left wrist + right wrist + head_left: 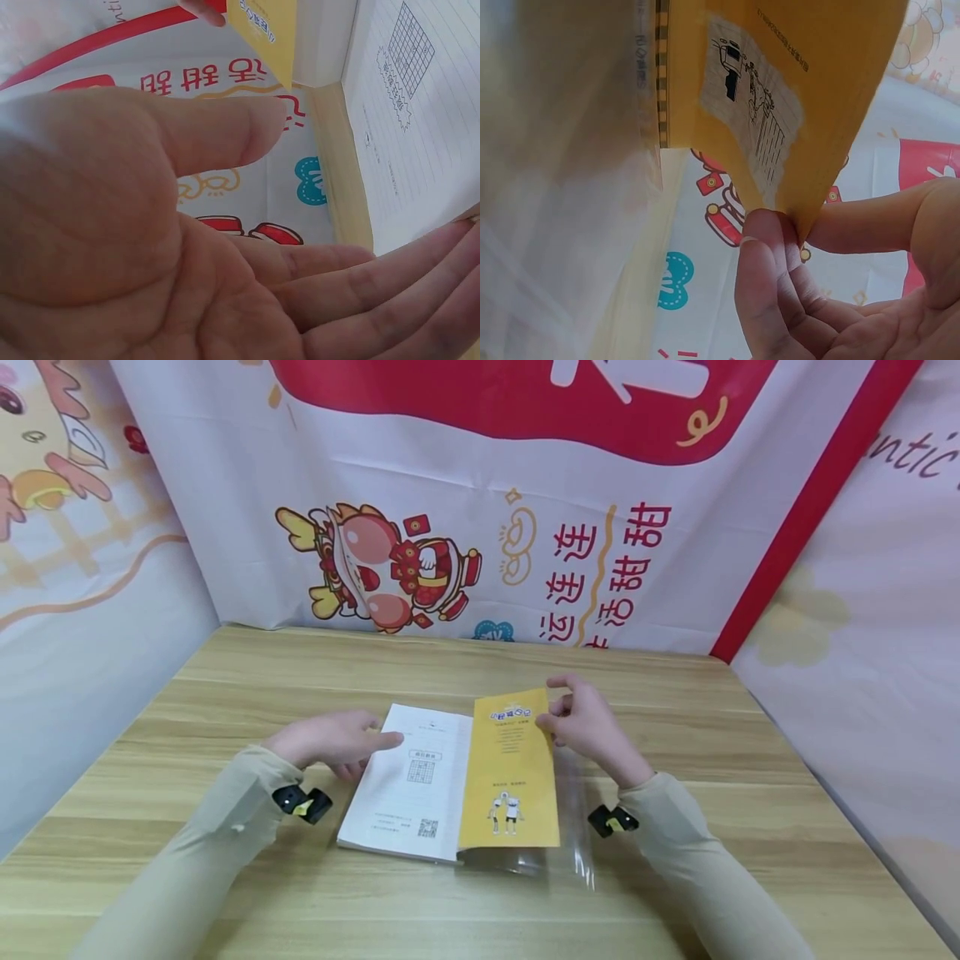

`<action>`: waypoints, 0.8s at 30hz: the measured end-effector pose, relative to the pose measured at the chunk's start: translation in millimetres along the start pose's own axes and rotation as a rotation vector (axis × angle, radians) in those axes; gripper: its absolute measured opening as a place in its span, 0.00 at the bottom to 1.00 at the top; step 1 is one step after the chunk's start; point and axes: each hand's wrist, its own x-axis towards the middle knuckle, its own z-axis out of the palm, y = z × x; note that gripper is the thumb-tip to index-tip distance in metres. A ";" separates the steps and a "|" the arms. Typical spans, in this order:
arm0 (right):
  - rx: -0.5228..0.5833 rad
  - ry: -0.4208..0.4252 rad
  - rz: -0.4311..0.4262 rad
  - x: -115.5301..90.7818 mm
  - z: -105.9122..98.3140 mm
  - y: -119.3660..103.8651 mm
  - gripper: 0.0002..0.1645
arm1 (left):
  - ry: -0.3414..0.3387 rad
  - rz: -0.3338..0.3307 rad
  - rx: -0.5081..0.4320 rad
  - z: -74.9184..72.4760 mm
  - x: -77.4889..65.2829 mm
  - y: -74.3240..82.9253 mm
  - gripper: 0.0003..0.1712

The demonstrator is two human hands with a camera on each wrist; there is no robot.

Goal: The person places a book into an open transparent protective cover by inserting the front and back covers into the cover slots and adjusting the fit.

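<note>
A book lies on the table with its white first page (390, 802) facing up and its yellow cover (513, 768) turned out to the right. Between thumb and fingertips, my right hand (592, 727) pinches the far outer corner of that cover, raising it. A drawing on a pale patch marks the cover's other face (780, 82) in the right wrist view. My left hand (330, 739) is at the book's left edge, fingers extended, fingertips right at the pages (412, 150) and thumb held apart from them. Clear plastic film (577, 852) extends from beneath the yellow cover.
The wood-grain table (247, 710) surrounds the book. Behind it hangs a white and red printed cloth (465, 468) with a cartoon figure, and more printed cloth (862, 652) stands along the right side. Each wrist wears a small black device (303, 803) over its beige sleeve.
</note>
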 end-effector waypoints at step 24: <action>0.186 -0.046 -0.031 -2.5 2.0 -6.2 0.22 | 0.219 0.112 0.030 6.8 1.1 17.4 0.41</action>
